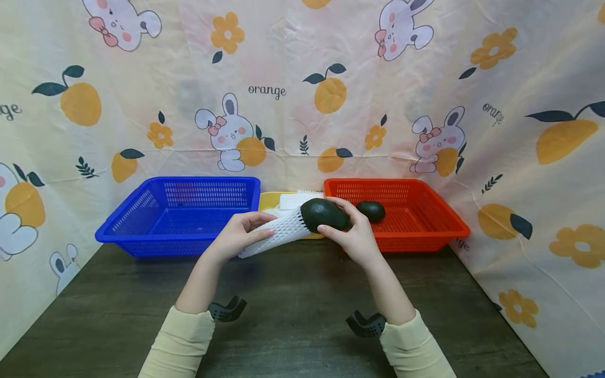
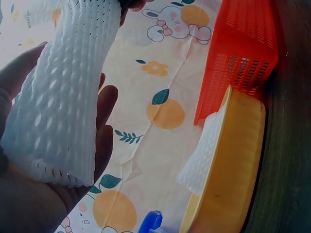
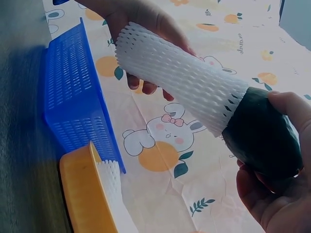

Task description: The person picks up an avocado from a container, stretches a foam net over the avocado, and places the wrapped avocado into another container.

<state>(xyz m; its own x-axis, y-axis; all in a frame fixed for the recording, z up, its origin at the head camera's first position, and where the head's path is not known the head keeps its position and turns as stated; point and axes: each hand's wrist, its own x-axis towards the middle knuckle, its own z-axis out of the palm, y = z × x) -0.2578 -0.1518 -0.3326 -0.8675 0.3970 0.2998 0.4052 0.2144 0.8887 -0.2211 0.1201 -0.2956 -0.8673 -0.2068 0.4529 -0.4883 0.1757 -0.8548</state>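
A dark green avocado (image 1: 323, 215) is gripped at its right end by my right hand (image 1: 352, 231), thumb below and fingers above. The avocado's other end sits inside the mouth of a white foam net sleeve (image 1: 279, 234). My left hand (image 1: 241, 234) holds that sleeve toward its far end, thumb along the near side. In the right wrist view the sleeve (image 3: 180, 73) stretches between both hands, and most of the avocado (image 3: 262, 133) is outside it. Seen from the left wrist, the sleeve (image 2: 58, 97) lies across the palm with fingers around it.
A blue basket (image 1: 156, 231) stands at the back left. At the back right, a red basket (image 1: 425, 241) has another avocado (image 1: 371, 211) in it. Between them, partly behind the hands, a yellow container (image 2: 238, 160) holds more white foam sleeves (image 1: 295, 200). A patterned cloth hangs behind.
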